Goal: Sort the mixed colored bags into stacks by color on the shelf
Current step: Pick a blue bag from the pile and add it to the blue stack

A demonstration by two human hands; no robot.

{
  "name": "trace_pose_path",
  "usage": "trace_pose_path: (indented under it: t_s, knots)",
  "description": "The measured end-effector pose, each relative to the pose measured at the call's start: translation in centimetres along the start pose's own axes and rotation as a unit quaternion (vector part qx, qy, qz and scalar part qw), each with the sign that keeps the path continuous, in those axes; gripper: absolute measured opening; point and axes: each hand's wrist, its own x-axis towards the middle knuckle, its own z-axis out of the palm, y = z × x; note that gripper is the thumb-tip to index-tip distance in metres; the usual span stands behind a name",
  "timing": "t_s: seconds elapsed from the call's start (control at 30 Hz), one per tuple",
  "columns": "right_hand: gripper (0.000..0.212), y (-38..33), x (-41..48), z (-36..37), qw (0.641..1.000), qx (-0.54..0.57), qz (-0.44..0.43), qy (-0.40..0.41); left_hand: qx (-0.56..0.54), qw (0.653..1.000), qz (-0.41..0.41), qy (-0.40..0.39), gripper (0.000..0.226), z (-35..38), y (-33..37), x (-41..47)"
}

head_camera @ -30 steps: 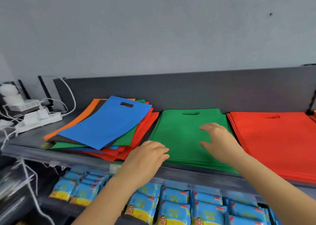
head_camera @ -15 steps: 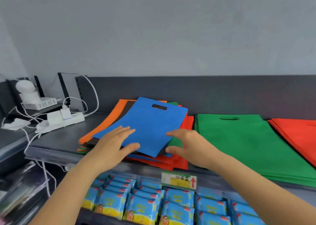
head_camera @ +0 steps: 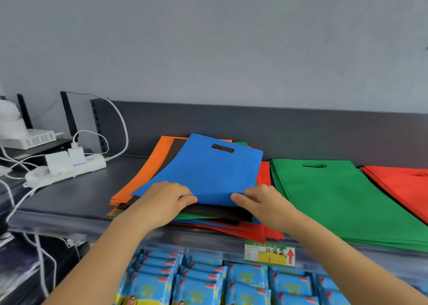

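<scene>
A blue bag [head_camera: 208,170] with a cut-out handle lies on top of a mixed pile [head_camera: 148,177] of orange, dark brown, green and red bags on the grey shelf [head_camera: 76,193]. My left hand [head_camera: 162,203] pinches the blue bag's near edge at its left part, thumb under the edge. My right hand [head_camera: 261,203] pinches the same edge further right. That near edge is lifted off the pile. To the right lies a stack of green bags [head_camera: 335,198], and beyond it a stack of red bags [head_camera: 403,184].
A white power strip [head_camera: 69,165] with plugs and cables sits at the shelf's left end, a white router [head_camera: 32,138] behind it. A price label [head_camera: 269,253] hangs on the shelf's front edge. Blue packets [head_camera: 208,281] fill the shelf below.
Both hands left the green stack and moved left to the mixed pile. They now pinch the blue bag's near edge, which has risen off the pile.
</scene>
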Motion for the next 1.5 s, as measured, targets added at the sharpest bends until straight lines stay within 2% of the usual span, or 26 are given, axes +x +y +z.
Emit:
trace_pose_path:
  t_s: [0.2,0.23,0.3,0.33,0.43,0.53,0.6,0.7,0.77,0.83,0.87,0.93,1.0,1.07,1.1,1.2,1.3,1.47,1.5]
  knots:
    - [0.045,1.5,-0.1,0.8,0.991,0.127,0.024,0.017,0.015,1.0,-0.002,0.028,0.035,0.1,-1.2,0.8]
    - [0.038,1.8,-0.2,1.1,0.989,0.145,0.028,0.021,0.017,0.999,-0.003,0.036,0.034,0.2,-1.2,0.9]
    - [0.009,2.1,-0.4,1.5,0.981,0.187,0.051,0.027,0.031,0.998,-0.006,0.054,0.035,0.5,-1.3,1.2]
    - [0.009,2.3,-0.4,1.7,0.974,0.212,0.068,0.028,0.038,0.997,-0.011,0.062,0.034,0.6,-1.3,1.3]
    - [0.032,2.9,-0.3,1.9,0.934,0.325,0.125,0.084,0.029,0.996,-0.03,0.078,0.033,0.8,-1.4,1.5]
    - [0.028,2.3,-0.1,0.9,0.88,0.408,0.203,0.133,0.024,0.995,-0.028,0.095,0.034,0.7,-1.4,1.2]
    - [0.034,1.7,-0.2,-0.2,0.878,0.404,0.229,0.119,0.041,0.992,-0.015,0.121,0.031,0.8,-1.2,0.6]
    - [0.051,0.5,-0.2,-1.4,0.874,0.408,0.261,0.046,0.101,0.968,0.053,0.223,0.02,1.3,0.5,-0.4]
    - [0.06,0.6,0.0,-2.0,0.838,0.457,0.299,0.003,0.115,0.956,0.095,0.253,0.02,1.7,2.4,-0.8]
    - [0.051,0.9,-0.2,-3.0,0.802,0.505,0.32,-0.003,0.105,0.947,0.144,0.265,0.022,2.4,3.8,-0.7]
    - [0.037,1.3,-0.5,-3.5,0.803,0.505,0.316,-0.001,0.104,0.942,0.169,0.271,0.019,2.8,4.4,-0.6]
    - [0.017,2.7,-1.6,-4.3,0.833,0.469,0.292,0.0,0.082,0.942,0.184,0.268,0.015,3.4,5.3,-0.4]
    - [0.022,4.0,-3.0,-5.1,0.873,0.418,0.251,0.008,0.078,0.94,0.206,0.26,0.03,3.8,6.4,-0.2]
    - [0.029,5.3,-4.6,-6.0,0.903,0.369,0.213,0.059,0.108,0.933,0.235,0.251,0.012,4.0,8.2,0.0]
    - [0.031,6.1,-5.3,-6.6,0.91,0.353,0.198,0.089,0.104,0.938,0.226,0.242,0.01,4.1,9.4,0.1]
    - [0.035,9.7,-8.1,-9.1,0.914,0.324,0.17,0.174,0.034,0.965,0.142,0.22,0.03,4.4,12.4,1.0]
    - [0.038,14.0,-11.9,-12.4,0.913,0.294,0.144,0.242,-0.019,0.971,0.102,0.215,0.031,4.8,16.6,2.1]
    - [0.049,21.4,-19.6,-19.1,0.904,0.237,0.149,0.325,-0.014,0.952,0.197,0.236,0.013,6.1,28.9,3.8]
    - [0.049,22.9,-21.2,-20.4,0.9,0.229,0.156,0.335,-0.015,0.947,0.217,0.237,0.015,6.6,31.5,4.1]
